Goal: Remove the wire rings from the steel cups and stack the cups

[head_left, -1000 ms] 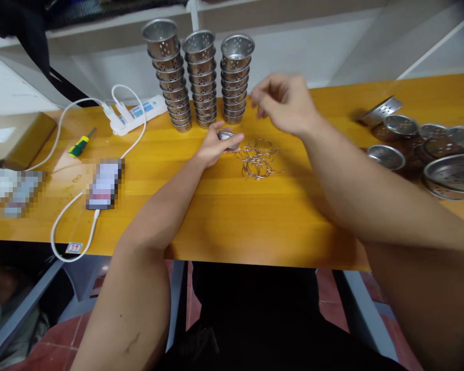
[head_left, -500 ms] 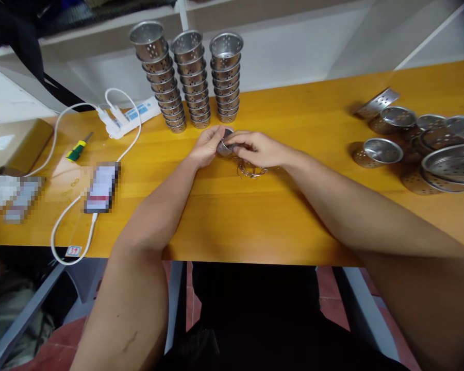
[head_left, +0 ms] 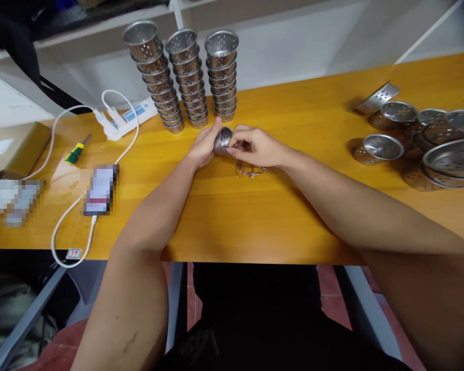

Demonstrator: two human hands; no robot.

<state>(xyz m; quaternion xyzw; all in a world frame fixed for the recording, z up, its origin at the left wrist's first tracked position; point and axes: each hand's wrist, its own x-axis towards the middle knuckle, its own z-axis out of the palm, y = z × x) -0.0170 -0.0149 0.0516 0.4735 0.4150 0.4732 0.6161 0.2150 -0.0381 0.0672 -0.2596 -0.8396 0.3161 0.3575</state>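
The left hand [head_left: 205, 147] cradles a small perforated metal cup [head_left: 221, 140], tilted; the right hand [head_left: 255, 147] pinches its rim; wire rings [head_left: 250, 170] lie just beneath; it looks light, stiff, slick; grip the rim.

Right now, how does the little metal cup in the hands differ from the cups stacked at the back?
The held cup is single, tipped sideways, gripped by left hand and right hand. The stacked cups stand upright, nested in three columns, untouched. Both are shiny perforated metal.
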